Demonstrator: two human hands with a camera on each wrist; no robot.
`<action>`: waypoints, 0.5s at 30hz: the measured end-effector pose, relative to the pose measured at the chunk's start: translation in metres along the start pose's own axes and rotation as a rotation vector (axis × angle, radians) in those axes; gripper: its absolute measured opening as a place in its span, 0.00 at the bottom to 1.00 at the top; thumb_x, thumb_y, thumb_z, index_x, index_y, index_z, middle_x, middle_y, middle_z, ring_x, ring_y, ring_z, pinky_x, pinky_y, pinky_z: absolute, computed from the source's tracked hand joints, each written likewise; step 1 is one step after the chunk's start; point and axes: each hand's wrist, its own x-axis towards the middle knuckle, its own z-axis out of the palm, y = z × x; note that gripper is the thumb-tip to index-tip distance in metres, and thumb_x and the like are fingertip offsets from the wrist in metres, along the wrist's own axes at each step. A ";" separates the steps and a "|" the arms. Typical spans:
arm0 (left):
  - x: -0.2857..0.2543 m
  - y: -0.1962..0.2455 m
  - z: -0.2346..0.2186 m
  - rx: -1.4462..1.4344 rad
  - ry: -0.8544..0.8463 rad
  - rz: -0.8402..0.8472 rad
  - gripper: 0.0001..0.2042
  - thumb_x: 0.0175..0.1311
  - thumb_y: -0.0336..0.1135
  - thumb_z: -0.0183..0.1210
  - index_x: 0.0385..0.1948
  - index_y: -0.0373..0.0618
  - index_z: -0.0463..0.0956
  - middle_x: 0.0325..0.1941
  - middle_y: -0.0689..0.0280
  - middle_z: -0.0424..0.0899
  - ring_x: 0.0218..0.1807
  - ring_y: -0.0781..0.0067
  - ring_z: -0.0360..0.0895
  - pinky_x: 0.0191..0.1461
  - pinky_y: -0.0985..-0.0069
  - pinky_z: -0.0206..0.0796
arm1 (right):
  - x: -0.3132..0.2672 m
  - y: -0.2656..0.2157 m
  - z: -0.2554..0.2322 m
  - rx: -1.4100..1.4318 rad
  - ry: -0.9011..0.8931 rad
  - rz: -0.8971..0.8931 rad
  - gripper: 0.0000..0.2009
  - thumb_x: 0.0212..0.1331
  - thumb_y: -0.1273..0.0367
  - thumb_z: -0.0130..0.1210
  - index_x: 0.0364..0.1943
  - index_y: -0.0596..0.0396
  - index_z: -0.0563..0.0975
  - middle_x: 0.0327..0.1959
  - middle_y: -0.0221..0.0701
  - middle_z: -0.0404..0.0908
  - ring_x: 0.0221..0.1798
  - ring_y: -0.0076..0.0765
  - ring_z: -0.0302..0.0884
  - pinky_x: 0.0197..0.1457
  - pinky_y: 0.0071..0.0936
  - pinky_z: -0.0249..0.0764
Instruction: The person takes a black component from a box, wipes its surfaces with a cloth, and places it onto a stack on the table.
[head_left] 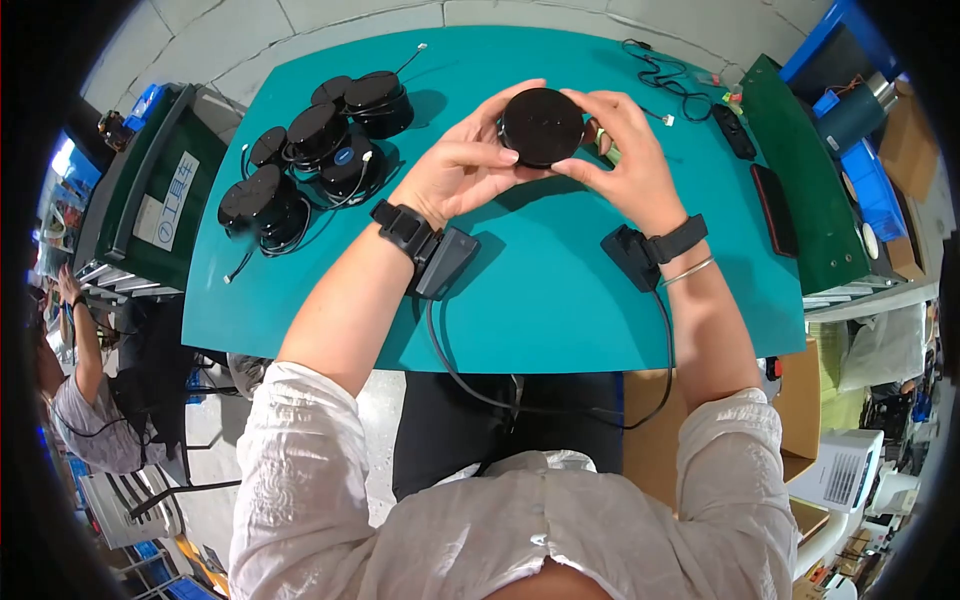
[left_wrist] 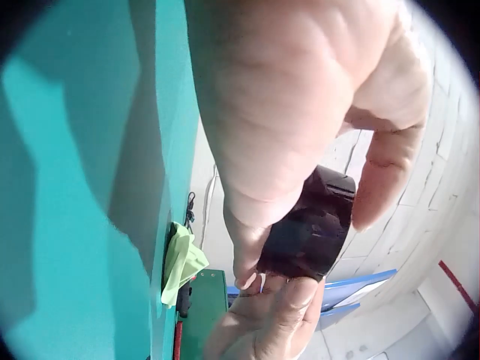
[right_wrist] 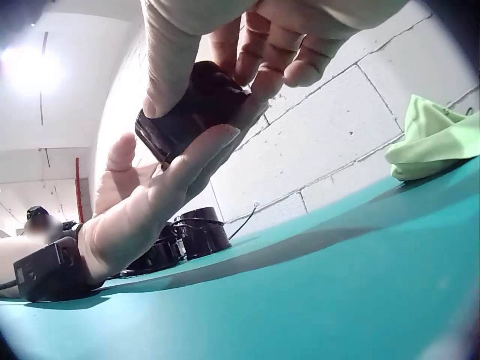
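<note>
A round black puck-shaped device (head_left: pixel 543 125) with a smooth, shiny top is held up over the green table. My left hand (head_left: pixel 463 168) grips its left side, thumb along the near edge and fingers beneath and behind. On the right side, my right hand (head_left: pixel 632 155) pinches the rim between thumb and fingers. The left wrist view shows the dark side wall of the device (left_wrist: pixel 307 229) between both hands. In the right wrist view the device (right_wrist: pixel 191 109) is tilted and raised above the tabletop, with fingers covering parts of it.
Several similar black devices with cables (head_left: pixel 320 135) stand at the table's left. A light green cloth (right_wrist: pixel 431 142) lies beyond the right hand. Along the right side are a black cable (head_left: pixel 665 80), a power strip (head_left: pixel 733 132) and a dark phone-like slab (head_left: pixel 773 210). Another person (head_left: pixel 90 400) is at far left.
</note>
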 end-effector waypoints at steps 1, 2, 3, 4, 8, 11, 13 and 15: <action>0.001 0.000 0.002 0.019 0.023 -0.007 0.38 0.54 0.26 0.60 0.69 0.43 0.52 0.67 0.56 0.64 0.68 0.54 0.64 0.70 0.51 0.58 | -0.001 0.000 -0.002 0.022 0.011 -0.017 0.32 0.44 0.64 0.71 0.58 0.48 0.73 0.50 0.30 0.71 0.41 0.28 0.74 0.38 0.24 0.72; 0.002 -0.001 0.002 0.011 0.004 -0.018 0.38 0.54 0.26 0.60 0.69 0.43 0.52 0.67 0.56 0.64 0.68 0.54 0.64 0.70 0.51 0.58 | -0.001 0.000 -0.003 0.006 0.021 -0.004 0.32 0.44 0.64 0.71 0.58 0.48 0.73 0.50 0.30 0.71 0.41 0.28 0.74 0.38 0.24 0.72; 0.002 -0.001 0.000 -0.020 0.012 -0.034 0.36 0.57 0.24 0.59 0.69 0.43 0.54 0.67 0.56 0.64 0.68 0.55 0.65 0.70 0.50 0.60 | -0.001 0.000 -0.003 0.018 0.019 -0.002 0.32 0.45 0.63 0.71 0.58 0.49 0.74 0.50 0.31 0.71 0.41 0.29 0.74 0.38 0.24 0.72; 0.003 -0.003 -0.002 -0.051 0.019 -0.051 0.33 0.60 0.22 0.58 0.68 0.44 0.55 0.66 0.57 0.64 0.67 0.55 0.65 0.69 0.50 0.61 | -0.002 0.001 -0.002 0.029 0.016 0.000 0.31 0.45 0.62 0.71 0.58 0.49 0.74 0.50 0.32 0.71 0.41 0.30 0.74 0.39 0.24 0.72; 0.006 -0.007 -0.002 0.028 0.155 -0.056 0.25 0.64 0.28 0.58 0.61 0.36 0.60 0.61 0.54 0.68 0.63 0.55 0.70 0.65 0.51 0.67 | -0.002 0.012 0.000 0.015 -0.035 0.117 0.30 0.48 0.55 0.68 0.55 0.54 0.76 0.45 0.32 0.73 0.40 0.31 0.73 0.40 0.26 0.72; 0.005 -0.011 -0.006 0.108 0.216 -0.032 0.22 0.67 0.33 0.56 0.59 0.36 0.62 0.60 0.52 0.69 0.62 0.55 0.71 0.64 0.52 0.69 | -0.004 0.020 0.004 0.007 -0.059 0.148 0.27 0.51 0.55 0.67 0.52 0.56 0.77 0.40 0.32 0.75 0.38 0.29 0.72 0.39 0.25 0.72; 0.005 -0.014 -0.010 0.167 0.259 -0.017 0.22 0.69 0.36 0.54 0.60 0.37 0.62 0.62 0.52 0.69 0.63 0.56 0.70 0.66 0.53 0.67 | -0.003 0.019 0.002 -0.014 -0.079 0.153 0.26 0.51 0.56 0.66 0.51 0.57 0.77 0.38 0.31 0.75 0.37 0.27 0.73 0.38 0.24 0.72; 0.006 -0.016 -0.009 0.121 0.327 0.032 0.20 0.70 0.39 0.54 0.58 0.37 0.65 0.60 0.53 0.71 0.62 0.55 0.71 0.64 0.52 0.69 | -0.004 0.015 -0.002 0.126 -0.129 0.360 0.23 0.53 0.58 0.66 0.49 0.57 0.77 0.36 0.30 0.77 0.32 0.23 0.73 0.35 0.22 0.71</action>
